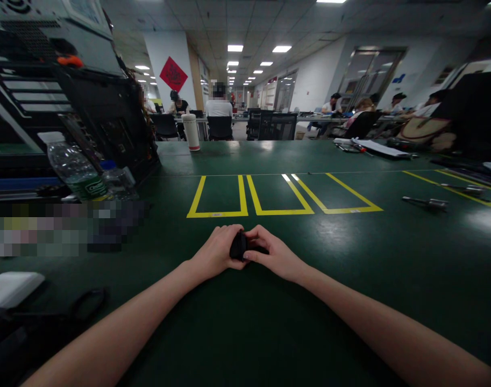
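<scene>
My left hand (216, 251) and my right hand (272, 252) meet at the middle of the dark green table (350, 258), both resting on its surface. Their fingers are curled round a small black object (239, 246) held between them. What the object is I cannot make out; only its dark rounded body shows. Just beyond the hands lie three yellow taped outlines (253, 196) on the table.
A water bottle (73, 169) and a smaller bottle (116, 180) stand at the left beside black equipment (104, 118). A white tumbler (191, 131) stands farther back. Metal tools (426, 202) and papers (380, 148) lie at the right. People sit at distant desks.
</scene>
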`<state>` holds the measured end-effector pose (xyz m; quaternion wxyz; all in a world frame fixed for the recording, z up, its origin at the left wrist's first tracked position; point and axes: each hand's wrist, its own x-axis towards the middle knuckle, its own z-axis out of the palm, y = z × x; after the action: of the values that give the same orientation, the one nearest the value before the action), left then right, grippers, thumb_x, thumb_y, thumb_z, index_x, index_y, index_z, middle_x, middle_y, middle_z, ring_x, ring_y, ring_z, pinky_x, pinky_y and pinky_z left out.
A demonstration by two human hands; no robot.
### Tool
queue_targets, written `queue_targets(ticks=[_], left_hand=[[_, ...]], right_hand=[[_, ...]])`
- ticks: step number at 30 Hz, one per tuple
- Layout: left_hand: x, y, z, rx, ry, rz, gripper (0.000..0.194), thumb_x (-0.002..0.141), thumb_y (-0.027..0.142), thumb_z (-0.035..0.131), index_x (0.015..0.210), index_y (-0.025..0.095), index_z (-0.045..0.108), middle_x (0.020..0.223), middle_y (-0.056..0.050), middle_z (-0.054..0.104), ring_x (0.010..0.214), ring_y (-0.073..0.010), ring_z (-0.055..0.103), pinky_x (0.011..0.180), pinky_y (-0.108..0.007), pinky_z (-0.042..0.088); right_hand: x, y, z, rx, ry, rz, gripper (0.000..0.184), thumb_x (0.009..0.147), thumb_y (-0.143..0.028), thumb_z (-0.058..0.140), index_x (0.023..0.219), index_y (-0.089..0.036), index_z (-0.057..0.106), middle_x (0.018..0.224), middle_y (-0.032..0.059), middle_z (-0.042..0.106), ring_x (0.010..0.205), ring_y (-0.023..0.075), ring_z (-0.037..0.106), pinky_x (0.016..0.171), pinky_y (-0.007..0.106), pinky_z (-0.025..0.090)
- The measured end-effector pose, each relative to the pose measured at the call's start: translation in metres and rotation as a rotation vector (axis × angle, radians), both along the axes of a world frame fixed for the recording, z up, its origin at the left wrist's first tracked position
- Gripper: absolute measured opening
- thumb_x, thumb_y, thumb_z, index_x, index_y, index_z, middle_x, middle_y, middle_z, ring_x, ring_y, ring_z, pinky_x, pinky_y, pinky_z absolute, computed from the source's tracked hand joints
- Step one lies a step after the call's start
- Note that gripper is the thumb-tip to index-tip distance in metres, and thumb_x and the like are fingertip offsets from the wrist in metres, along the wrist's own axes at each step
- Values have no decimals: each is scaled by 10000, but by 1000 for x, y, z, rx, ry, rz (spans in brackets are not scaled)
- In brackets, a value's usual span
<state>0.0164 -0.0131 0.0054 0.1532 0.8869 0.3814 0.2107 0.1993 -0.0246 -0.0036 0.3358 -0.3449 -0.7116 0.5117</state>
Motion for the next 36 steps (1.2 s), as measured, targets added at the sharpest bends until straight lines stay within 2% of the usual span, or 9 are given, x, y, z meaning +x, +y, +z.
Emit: queue_targets(ticks=[2, 8, 15, 20, 26, 31, 36], left_hand=[[0, 0, 0, 5, 8, 2, 542, 661, 282, 664, 1104, 180, 368, 1033, -73, 518, 909, -230, 514, 783, -377, 421], [1, 0, 1, 28, 14, -5, 548, 660, 301, 661, 1100, 154, 368, 1030, -84, 517, 918, -232, 504, 790, -378, 417], [-1, 0, 1, 5, -8, -20, 530, 677, 311, 652, 1107, 172, 375, 1032, -72, 518, 914, -225, 508, 789, -372, 414], [0, 1, -1, 26, 6, -11, 550, 646, 269, 674, 1099, 169, 380, 1027, -74, 519, 908, -235, 508, 785, -380, 408], [0, 2, -1, 45, 18, -12, 549, 651, 293, 666, 1097, 141, 384, 1011, -91, 523, 886, -237, 508, 766, -373, 412], [0, 0, 1, 24, 10, -19, 534, 672, 301, 657, 1108, 167, 379, 1034, -75, 521, 912, -227, 505, 789, -370, 406], [0, 0, 1, 30, 18, -25, 533, 669, 280, 660, 1103, 152, 379, 1031, -82, 520, 909, -227, 504, 788, -365, 410]], right_hand=[[1, 0, 0, 13, 0, 0, 257, 759, -188, 567, 988, -219, 456, 1029, 6, 524, 988, 163, 528, 866, 369, 436], [-2, 2, -2, -16, 20, -38, 139, 810, -281, 499, 924, -205, 477, 928, 8, 533, 869, 158, 559, 747, 327, 481], [-4, -2, 1, -30, -53, -54, 195, 829, -277, 463, 1015, -224, 441, 1002, 28, 517, 934, 182, 530, 808, 386, 458], [-2, -3, -1, 60, -34, -13, 253, 779, -204, 545, 1004, -227, 434, 1044, 10, 496, 998, 179, 503, 870, 388, 423], [-4, 0, -4, 51, -4, -34, 146, 828, -250, 471, 970, -226, 444, 972, 12, 509, 921, 168, 537, 781, 358, 474], [-5, -1, -2, -7, -33, -60, 215, 814, -258, 494, 1015, -224, 426, 1026, 28, 504, 973, 182, 515, 827, 374, 451], [-3, -2, 0, 6, -26, 10, 192, 804, -248, 513, 977, -213, 436, 1007, 21, 503, 936, 174, 534, 796, 354, 466]])
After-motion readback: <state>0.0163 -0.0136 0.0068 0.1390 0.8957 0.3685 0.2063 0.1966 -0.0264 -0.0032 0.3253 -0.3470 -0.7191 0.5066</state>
